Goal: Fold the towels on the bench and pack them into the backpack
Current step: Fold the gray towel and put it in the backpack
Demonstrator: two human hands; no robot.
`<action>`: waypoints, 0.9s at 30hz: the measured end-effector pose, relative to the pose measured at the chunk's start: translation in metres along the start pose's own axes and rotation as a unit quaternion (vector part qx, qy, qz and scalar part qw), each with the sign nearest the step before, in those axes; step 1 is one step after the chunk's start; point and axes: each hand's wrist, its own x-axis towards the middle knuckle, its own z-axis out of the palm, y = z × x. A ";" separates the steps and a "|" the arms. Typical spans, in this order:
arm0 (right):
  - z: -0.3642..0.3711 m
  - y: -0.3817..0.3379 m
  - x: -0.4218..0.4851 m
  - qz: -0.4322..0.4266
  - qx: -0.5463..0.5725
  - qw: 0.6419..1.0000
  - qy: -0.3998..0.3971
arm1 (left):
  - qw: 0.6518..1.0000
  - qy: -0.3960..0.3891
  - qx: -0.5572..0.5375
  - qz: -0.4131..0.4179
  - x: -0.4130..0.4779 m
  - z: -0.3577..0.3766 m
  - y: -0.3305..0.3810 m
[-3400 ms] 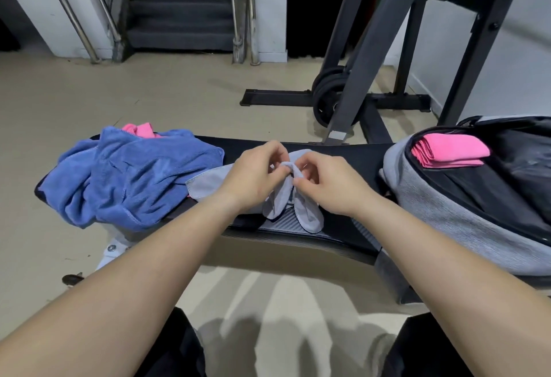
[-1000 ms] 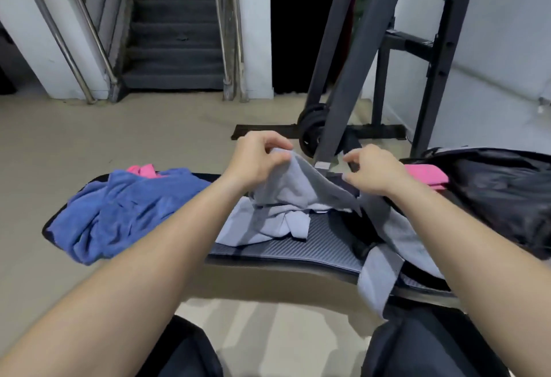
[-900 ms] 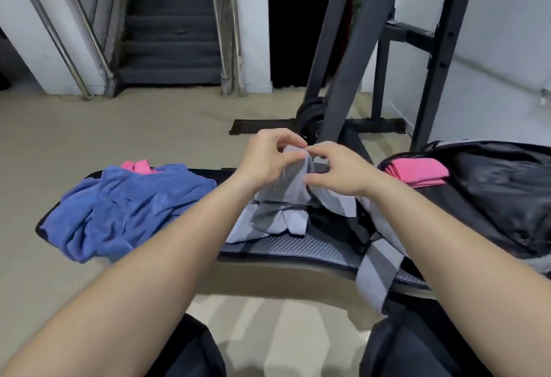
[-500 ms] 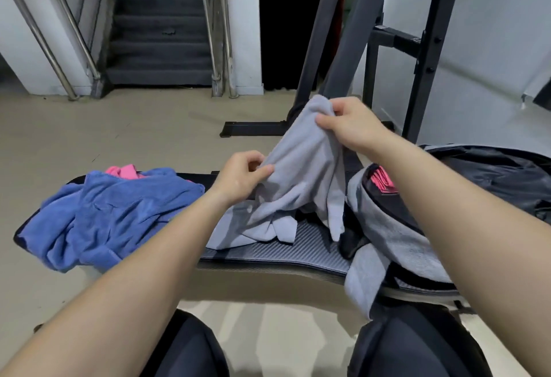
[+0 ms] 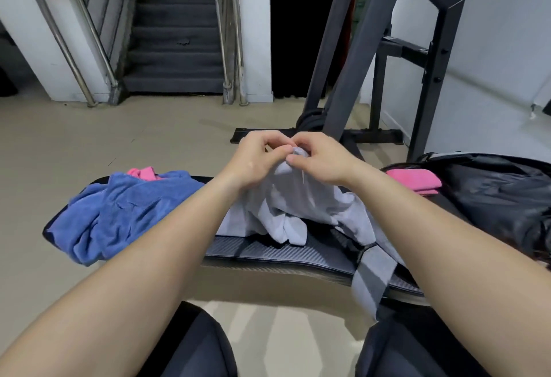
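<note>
A grey towel (image 5: 293,200) hangs over the black bench (image 5: 268,253), lifted at its top. My left hand (image 5: 256,157) and my right hand (image 5: 320,157) pinch that top edge close together, fingertips almost touching. A crumpled blue towel (image 5: 119,212) lies on the bench's left end, with a pink towel (image 5: 143,173) peeking out behind it. On the right lies the open grey and black backpack (image 5: 489,197), holding a folded pink towel (image 5: 414,179) at its mouth. A grey backpack strap (image 5: 371,284) dangles over the bench's front edge.
A dark steel rack (image 5: 396,57) with weight plates (image 5: 310,118) at its foot stands behind the bench. Stairs (image 5: 176,39) with metal handrails rise at the back left. Beige floor surrounds the bench. My knees are at the bottom edge.
My right hand came down from holding the grey towel high, and my left hand rose to meet it; both now pinch the towel's top edge together above the bench.
</note>
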 end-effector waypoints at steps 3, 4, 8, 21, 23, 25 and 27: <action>-0.010 -0.004 0.003 -0.006 -0.049 0.997 0.055 | 1.000 0.016 0.018 -0.018 -0.015 -0.009 -0.009; -0.016 -0.003 0.006 0.000 -0.058 0.995 0.075 | 0.999 0.004 0.027 -0.036 -0.022 -0.012 -0.015; -0.043 0.006 0.013 0.053 -0.062 0.978 0.192 | 0.989 -0.026 0.087 -0.118 -0.053 -0.026 -0.045; -0.038 0.035 0.010 0.207 -0.142 0.912 0.326 | 0.954 0.143 0.171 -0.201 -0.082 -0.077 -0.092; -0.031 0.037 0.008 0.178 -0.117 0.935 0.283 | 0.955 0.170 0.159 -0.185 -0.071 -0.070 -0.081; -0.018 0.034 0.006 0.108 -0.075 0.976 0.176 | 0.966 0.157 0.128 -0.158 -0.059 -0.051 -0.061; 0.000 0.025 0.003 0.055 -0.033 0.995 0.074 | 0.984 0.091 0.097 -0.116 -0.048 -0.026 -0.042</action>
